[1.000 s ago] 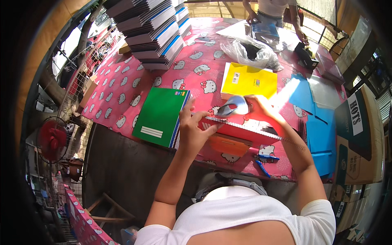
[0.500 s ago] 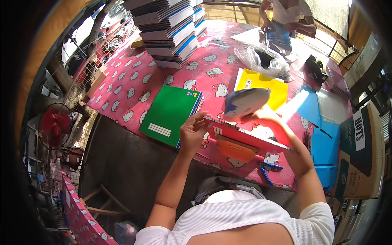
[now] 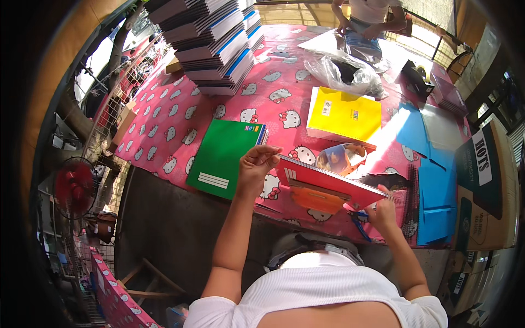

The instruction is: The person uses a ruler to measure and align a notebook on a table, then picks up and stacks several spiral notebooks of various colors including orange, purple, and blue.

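Note:
A red spiral notebook is held tilted above the table, its coil edge upward. My left hand pinches the coil's left end. My right hand is closed at the coil's right end. Blue-handled pliers are close against its fingers; whether it also grips them I cannot make out. Below the notebook lies a flat orange piece, partly covered. Just beyond the notebook rests a blue-and-orange patterned item, its kind unclear. Left of my left hand lies a green notebook on others.
Yellow notebooks lie beyond on the pink patterned tablecloth. A tall notebook stack stands back left. Blue covers and a cardboard box are at right. Another person stands across, behind a plastic bag.
My right hand has let go of the patterned item, now on the table, and come nearer to the notebook's right end and the pliers. My left hand keeps its pinch.

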A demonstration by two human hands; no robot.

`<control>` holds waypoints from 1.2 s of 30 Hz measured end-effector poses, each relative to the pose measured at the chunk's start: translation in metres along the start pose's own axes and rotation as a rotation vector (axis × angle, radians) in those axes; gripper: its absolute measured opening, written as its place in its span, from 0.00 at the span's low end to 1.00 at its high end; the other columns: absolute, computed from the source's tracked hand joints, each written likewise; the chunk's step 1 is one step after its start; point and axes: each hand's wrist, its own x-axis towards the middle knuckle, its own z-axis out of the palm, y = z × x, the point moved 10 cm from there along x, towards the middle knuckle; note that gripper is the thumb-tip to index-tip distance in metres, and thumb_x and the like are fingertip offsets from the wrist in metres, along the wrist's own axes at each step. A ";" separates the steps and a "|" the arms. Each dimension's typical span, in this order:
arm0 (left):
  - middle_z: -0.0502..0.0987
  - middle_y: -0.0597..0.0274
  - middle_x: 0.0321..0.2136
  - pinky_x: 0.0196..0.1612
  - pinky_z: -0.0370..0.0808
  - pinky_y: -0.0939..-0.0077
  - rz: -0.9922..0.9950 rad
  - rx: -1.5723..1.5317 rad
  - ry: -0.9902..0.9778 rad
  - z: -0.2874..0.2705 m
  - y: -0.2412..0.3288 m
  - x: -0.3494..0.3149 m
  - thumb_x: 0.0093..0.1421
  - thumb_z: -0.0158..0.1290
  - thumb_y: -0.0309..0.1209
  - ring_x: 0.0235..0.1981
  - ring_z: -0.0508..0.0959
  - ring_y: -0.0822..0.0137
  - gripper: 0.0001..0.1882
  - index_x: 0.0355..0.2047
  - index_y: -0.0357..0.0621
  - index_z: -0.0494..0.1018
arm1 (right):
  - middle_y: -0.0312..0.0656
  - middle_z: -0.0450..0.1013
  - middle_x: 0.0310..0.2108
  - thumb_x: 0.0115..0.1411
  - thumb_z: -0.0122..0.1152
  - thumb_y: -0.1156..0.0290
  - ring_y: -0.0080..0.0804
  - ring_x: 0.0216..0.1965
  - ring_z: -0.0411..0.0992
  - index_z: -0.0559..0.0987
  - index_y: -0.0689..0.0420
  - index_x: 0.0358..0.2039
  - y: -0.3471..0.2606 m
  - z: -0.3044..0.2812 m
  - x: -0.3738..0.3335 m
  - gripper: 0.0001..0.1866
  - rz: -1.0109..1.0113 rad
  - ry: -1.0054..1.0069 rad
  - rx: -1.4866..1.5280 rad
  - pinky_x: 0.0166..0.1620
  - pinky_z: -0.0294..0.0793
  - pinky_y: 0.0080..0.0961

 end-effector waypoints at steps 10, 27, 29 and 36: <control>0.79 0.57 0.35 0.40 0.77 0.77 0.149 0.088 -0.040 0.041 0.008 0.018 0.52 0.59 0.16 0.36 0.79 0.70 0.09 0.34 0.38 0.74 | 0.51 0.65 0.44 0.55 0.61 0.72 0.47 0.44 0.66 0.65 0.60 0.52 -0.067 -0.067 -0.075 0.25 0.273 0.052 0.488 0.49 0.66 0.41; 0.79 0.52 0.31 0.40 0.77 0.69 0.780 0.450 -0.308 0.172 0.078 -0.050 0.48 0.60 0.12 0.34 0.80 0.61 0.11 0.30 0.36 0.72 | 0.38 0.72 0.32 0.61 0.58 0.63 0.23 0.31 0.70 0.74 0.60 0.47 -0.155 -0.155 0.007 0.18 0.127 -0.020 1.150 0.31 0.69 0.21; 0.79 0.52 0.32 0.40 0.77 0.69 0.788 0.413 -0.306 0.165 0.076 -0.049 0.48 0.60 0.12 0.34 0.80 0.61 0.12 0.30 0.37 0.72 | 0.30 0.74 0.25 0.64 0.55 0.61 0.14 0.25 0.68 0.75 0.58 0.48 -0.156 -0.127 0.012 0.17 0.260 -0.234 1.552 0.29 0.69 0.15; 0.78 0.55 0.34 0.41 0.76 0.74 0.615 0.265 0.194 0.047 0.133 -0.016 0.54 0.60 0.21 0.35 0.77 0.69 0.10 0.36 0.38 0.71 | 0.47 0.72 0.42 0.51 0.67 0.69 0.41 0.45 0.71 0.73 0.59 0.48 -0.097 -0.089 -0.015 0.23 0.130 0.196 0.631 0.49 0.68 0.31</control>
